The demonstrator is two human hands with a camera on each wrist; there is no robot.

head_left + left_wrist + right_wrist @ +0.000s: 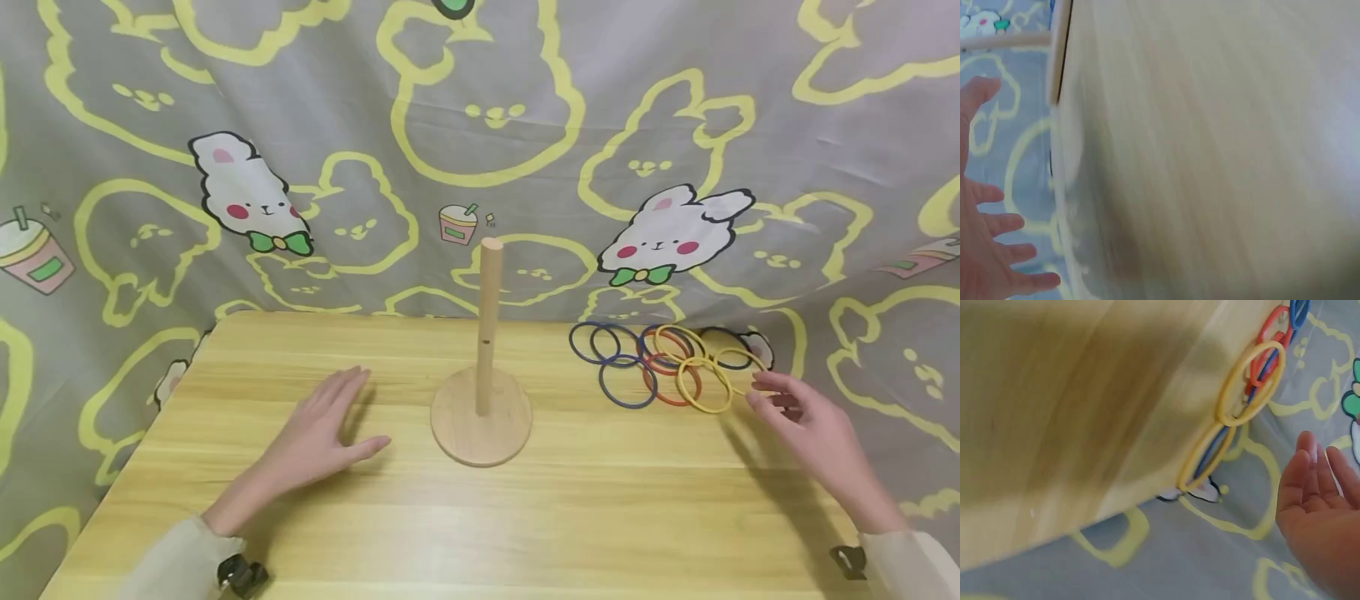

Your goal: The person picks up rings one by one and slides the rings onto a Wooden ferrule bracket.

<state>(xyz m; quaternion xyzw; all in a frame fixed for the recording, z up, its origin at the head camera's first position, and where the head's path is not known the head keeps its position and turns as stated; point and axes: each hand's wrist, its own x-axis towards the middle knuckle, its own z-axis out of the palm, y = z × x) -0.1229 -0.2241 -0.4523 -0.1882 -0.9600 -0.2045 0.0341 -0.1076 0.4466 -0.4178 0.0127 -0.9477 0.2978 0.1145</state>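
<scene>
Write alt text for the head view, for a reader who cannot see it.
A wooden peg stand sits mid-table with no rings on it, between two open hands. The left hand lies flat on the wooden table; the right hand is beside a pile of blue, red and yellow rings. A rabbit-print cloth hangs behind.

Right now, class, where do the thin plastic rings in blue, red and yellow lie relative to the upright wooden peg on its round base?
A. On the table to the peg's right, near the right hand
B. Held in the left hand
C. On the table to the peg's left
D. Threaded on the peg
A: the thin plastic rings lie flat on the wooden table, right of the bare wooden peg, close to the right hand.
</scene>
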